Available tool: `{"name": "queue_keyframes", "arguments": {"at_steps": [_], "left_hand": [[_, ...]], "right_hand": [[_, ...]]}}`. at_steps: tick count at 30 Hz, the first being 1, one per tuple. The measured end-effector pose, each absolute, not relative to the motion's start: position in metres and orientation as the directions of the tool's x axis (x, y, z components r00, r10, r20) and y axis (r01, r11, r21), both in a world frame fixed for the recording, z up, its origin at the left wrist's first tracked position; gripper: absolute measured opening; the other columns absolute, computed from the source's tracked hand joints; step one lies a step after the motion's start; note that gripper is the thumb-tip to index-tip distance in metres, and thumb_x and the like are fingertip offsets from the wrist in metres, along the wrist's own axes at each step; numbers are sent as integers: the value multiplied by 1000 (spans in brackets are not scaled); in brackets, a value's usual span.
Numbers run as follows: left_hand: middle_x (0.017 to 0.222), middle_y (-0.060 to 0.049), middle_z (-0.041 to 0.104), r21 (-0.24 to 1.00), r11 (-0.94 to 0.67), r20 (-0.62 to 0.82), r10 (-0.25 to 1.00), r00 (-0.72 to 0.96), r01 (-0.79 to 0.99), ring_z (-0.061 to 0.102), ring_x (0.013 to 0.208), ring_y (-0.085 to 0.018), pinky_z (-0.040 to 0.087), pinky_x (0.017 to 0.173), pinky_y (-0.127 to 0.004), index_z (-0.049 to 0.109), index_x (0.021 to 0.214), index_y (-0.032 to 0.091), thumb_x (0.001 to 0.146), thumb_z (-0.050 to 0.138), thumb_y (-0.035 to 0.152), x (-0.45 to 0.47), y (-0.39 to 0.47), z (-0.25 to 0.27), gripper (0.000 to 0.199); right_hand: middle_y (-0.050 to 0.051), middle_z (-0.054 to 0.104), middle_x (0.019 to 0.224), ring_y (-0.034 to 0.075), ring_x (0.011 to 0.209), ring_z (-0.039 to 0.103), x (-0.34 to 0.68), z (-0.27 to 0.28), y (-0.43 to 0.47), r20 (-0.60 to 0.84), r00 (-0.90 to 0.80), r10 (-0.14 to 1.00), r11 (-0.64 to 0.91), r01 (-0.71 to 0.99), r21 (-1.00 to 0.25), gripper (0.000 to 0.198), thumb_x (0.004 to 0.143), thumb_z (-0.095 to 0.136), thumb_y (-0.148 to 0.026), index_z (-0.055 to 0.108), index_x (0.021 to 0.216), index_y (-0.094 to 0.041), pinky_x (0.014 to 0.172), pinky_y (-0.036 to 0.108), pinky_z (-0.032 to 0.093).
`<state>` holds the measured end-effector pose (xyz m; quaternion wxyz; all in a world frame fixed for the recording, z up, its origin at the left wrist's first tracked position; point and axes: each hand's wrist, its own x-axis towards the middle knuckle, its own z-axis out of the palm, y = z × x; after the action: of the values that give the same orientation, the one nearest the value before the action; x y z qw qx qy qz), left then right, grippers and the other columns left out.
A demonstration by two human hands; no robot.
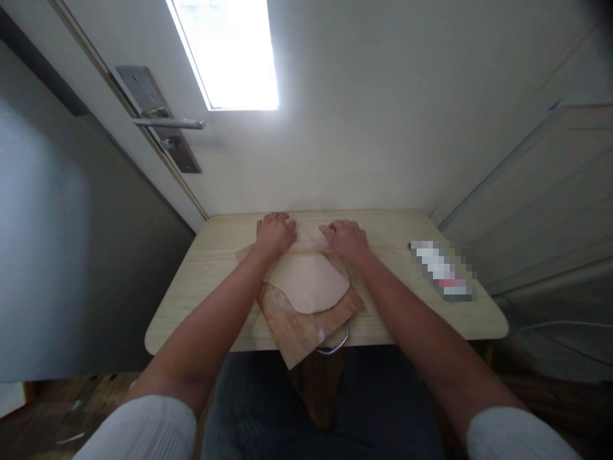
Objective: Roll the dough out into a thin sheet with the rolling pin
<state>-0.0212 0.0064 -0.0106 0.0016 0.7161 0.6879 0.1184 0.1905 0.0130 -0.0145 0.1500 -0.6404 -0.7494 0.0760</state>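
A pale, flat sheet of dough (309, 284) lies on a wooden board (292, 335) dusted with flour in places. Across the dough's far edge runs a light-coloured rolling pin (309, 245), hard to tell from the dough in this light. My left hand (276, 233) is closed over the pin's left part, fingers curled forward. On its right part rests my right hand (345, 237), also with curled fingers. Both hands hide the pin's grip areas. The board sits at an angle, one corner jutting past the table's near edge.
A light wood table (201, 275) stands against a pale door with a metal handle (172, 122) and a bright window (234, 57). On the table's right lies a blurred-out phone-like object (443, 271). A metal loop (338, 345) shows below the board.
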Motion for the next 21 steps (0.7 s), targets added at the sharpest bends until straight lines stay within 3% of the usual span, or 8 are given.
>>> {"name": "queue_keyframes", "arguments": {"at_steps": [8,21], "left_hand": [[142,-17,57,205,-24,115,993,0,978,50,131,-35,40,107,-55,55,139,20,100,36,38,-19,3,-15,47],[147,-13,53,226,-50,144,989,17,973,47,133,-34,38,108,-58,52,140,25,103,32,43,-14,-29,-18,46]], "right_hand": [[14,63,136,31,125,53,192,-24,14,108,-217,970,233,956,-177,48,101,41,-47,61,138,-22,103,45,41],[17,63,137,30,124,54,196,-26,-34,163,-256,953,274,956,-103,49,105,34,-44,60,137,-18,103,41,37]]}}
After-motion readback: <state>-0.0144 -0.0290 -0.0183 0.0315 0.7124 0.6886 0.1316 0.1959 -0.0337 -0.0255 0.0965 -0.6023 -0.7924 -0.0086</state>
